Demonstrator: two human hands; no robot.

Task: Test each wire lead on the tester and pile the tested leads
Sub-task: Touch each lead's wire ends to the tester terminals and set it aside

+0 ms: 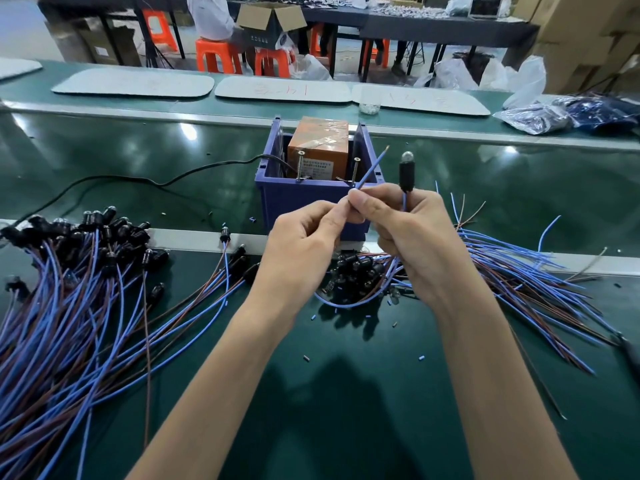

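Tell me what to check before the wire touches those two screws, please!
1. Blue wire held firmly: ok, the left hand and right hand pinch it together.
2. Wire tip bare: ok, its top end looks stripped.
3. Bulb socket steady: ok, it stands upright above the right hand.
4. Screws reachable: ok, both stand in the blue box just behind the hands.
5. Wire on a screw: not ok, the tip points up into the air.
6. Where tested leads go: cannot tell, the left pile and right pile both hold leads.
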